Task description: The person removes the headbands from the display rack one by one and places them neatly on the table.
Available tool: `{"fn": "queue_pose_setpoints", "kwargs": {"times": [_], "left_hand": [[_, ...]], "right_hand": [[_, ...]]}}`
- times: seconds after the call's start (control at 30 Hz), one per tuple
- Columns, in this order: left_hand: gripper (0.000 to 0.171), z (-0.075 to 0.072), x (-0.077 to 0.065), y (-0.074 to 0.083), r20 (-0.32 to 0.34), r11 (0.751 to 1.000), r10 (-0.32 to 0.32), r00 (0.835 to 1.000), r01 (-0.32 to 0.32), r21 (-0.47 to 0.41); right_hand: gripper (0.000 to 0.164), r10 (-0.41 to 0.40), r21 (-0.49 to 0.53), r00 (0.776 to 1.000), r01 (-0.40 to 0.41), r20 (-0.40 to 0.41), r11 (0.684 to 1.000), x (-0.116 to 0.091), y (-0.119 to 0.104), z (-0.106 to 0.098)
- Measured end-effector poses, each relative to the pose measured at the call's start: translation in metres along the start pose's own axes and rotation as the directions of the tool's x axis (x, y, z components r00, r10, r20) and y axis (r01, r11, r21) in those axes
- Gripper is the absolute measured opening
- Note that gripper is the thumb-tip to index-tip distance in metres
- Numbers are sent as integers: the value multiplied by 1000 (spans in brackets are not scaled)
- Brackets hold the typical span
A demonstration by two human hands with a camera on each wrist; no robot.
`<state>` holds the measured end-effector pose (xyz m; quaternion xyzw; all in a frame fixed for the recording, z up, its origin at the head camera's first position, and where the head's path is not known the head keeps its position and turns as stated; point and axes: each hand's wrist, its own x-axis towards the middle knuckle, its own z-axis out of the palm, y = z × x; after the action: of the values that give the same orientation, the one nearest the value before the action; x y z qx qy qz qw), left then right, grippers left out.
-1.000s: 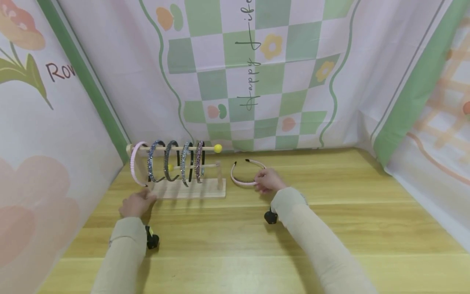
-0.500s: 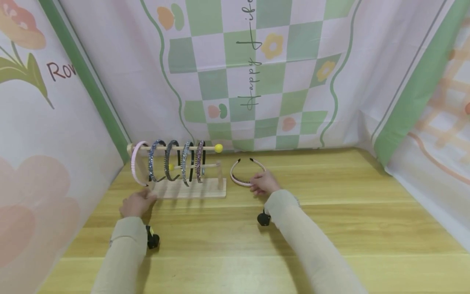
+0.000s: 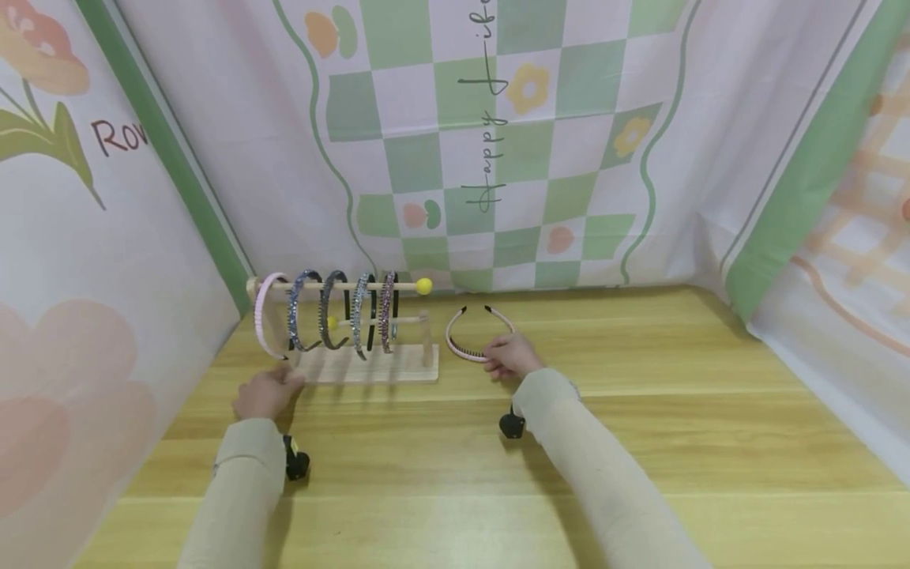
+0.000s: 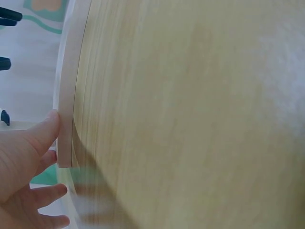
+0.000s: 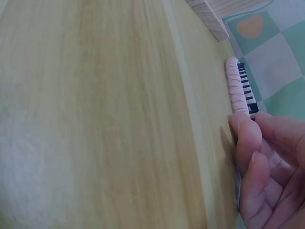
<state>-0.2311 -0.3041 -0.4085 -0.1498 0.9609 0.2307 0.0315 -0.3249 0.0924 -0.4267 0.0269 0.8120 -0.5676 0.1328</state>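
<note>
My right hand (image 3: 513, 356) pinches a thin pink headband (image 3: 467, 356) at its curved front, its black-tipped ends pointing away toward the back. In the right wrist view, thumb and fingertips close on the ribbed pink band (image 5: 236, 88), whose black comb teeth show on the inner side. My left hand (image 3: 266, 393) holds the near left corner of a wooden headband stand (image 3: 408, 365). In the left wrist view, the thumb (image 4: 45, 129) lies against the end of the pale base (image 4: 69, 95), with the index finger just below it.
On the stand's upper rod (image 3: 408, 287) hang a pink headband (image 3: 261, 316) and several glittery or dark ones. A yellow ball (image 3: 423, 286) caps that rod. A lower rod also bears a yellow ball (image 3: 332, 323). Patterned cloth (image 3: 526, 158) walls off the wooden table (image 3: 426, 474).
My right hand shifted slightly left and turned the pink headband, so its ends now point straighter back. Over the last half second both hands stay nearly still.
</note>
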Motion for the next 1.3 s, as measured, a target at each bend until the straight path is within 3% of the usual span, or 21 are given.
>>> {"fn": "queue_pose_setpoints", "kwargs": {"times": [0.4,0.8,1.0,1.3], "left_hand": [[70,2,5,0,12,1000,-14,1000,14,-9],[70,0,4,2,9,1000,-18,1000,18,-5],[69,0,1,3,8,1000,-21,1000,21,-2],[72,4,9,-5,-2,1000,-14,1000,14,15]], "right_hand": [[31,-103,77,989,95,102,992,-5,-9,-17],[40,-93,22,993,92,71,996,-4,-28,-41],[40,-138,36,989,136,52,990,-4,-42,-55],[42,-205,-19,978,205,35,978,-10,-68,-68]]}}
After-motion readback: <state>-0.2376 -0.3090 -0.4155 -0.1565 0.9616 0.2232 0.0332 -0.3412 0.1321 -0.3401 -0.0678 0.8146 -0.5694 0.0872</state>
